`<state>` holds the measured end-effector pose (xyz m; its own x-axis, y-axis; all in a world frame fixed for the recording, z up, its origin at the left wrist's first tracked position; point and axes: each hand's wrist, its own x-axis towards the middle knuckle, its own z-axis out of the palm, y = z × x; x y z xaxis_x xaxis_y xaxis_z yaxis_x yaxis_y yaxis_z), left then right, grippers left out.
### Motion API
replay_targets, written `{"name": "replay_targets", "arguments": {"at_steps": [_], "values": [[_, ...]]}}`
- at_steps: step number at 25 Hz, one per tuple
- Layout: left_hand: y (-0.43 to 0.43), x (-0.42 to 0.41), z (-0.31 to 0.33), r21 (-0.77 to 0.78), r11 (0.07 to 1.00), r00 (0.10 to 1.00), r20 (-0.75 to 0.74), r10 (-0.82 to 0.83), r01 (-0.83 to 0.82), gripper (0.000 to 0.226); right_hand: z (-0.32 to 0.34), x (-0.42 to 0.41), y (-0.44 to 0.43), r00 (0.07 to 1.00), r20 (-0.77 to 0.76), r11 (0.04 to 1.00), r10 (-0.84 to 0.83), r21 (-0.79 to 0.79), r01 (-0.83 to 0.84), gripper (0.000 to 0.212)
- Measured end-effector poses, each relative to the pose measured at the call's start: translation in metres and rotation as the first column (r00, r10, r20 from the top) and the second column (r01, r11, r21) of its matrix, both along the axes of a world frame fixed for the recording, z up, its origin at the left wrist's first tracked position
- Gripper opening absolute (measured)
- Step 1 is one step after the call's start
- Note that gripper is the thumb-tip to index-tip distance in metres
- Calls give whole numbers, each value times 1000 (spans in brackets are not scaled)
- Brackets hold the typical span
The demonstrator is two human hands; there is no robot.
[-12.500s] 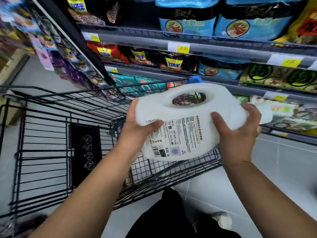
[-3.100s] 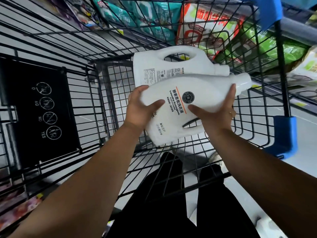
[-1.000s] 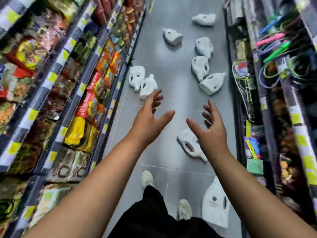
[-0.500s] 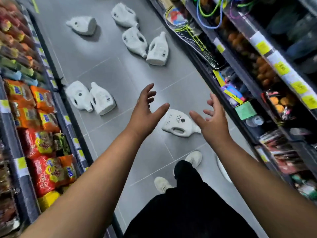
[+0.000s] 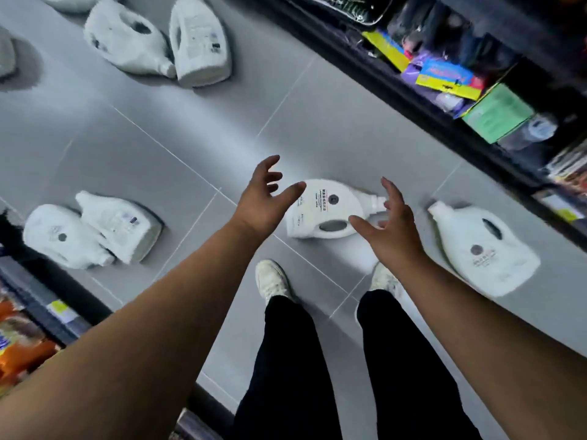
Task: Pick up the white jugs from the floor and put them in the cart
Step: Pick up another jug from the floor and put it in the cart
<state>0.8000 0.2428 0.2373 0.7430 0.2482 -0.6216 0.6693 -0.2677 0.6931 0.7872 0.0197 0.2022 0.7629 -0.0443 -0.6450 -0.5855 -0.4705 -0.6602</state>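
Several white jugs lie on the grey tiled floor. The nearest jug (image 5: 327,208) lies on its side just ahead of my feet, cap pointing right. My left hand (image 5: 263,198) hovers above its left end and my right hand (image 5: 389,227) above its right end, both with fingers spread and holding nothing. Another jug (image 5: 482,249) lies to the right near the shelf base. Two jugs (image 5: 92,230) lie together at the left, and two more (image 5: 162,39) at the top. The cart is out of view.
A dark shelf unit (image 5: 476,74) with coloured packets runs along the right side. A shelf with orange snack bags (image 5: 22,341) borders the lower left. My white shoes (image 5: 273,281) stand on the tiles between the shelves.
The view has tilted down and drawn closer to the floor. Both empty hands have dropped toward the nearest jug, which now lies between them; a second jug shows at the right.
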Motion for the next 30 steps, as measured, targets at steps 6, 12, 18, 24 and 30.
{"name": "replay_targets", "arguments": {"at_steps": [6, 12, 18, 24, 30], "values": [[22, 16, -148, 10, 988, 985, -86, -150, 151, 66, -153, -25, 1, 987, -92, 989, -129, -86, 121, 90], [28, 0, -281, 90, 972, 975, -48, -215, 219, 68, -284, -26, -1, 989, -33, 980, -147, -139, 141, 95], [34, 3, -376, 152, 959, 971, -47, -233, 237, 96, -370, -26, -2, 969, 69, 970, -237, -40, 241, 88], [43, 8, -414, -115, 993, 999, -33, -2, -1, 69, -397, -33, 9, 889, 186, 908, -419, 84, 411, 85], [39, 10, -395, -240, 967, 993, 54, 102, -86, 62, -372, -33, 11, 858, 229, 886, -459, 185, 425, 82]]}}
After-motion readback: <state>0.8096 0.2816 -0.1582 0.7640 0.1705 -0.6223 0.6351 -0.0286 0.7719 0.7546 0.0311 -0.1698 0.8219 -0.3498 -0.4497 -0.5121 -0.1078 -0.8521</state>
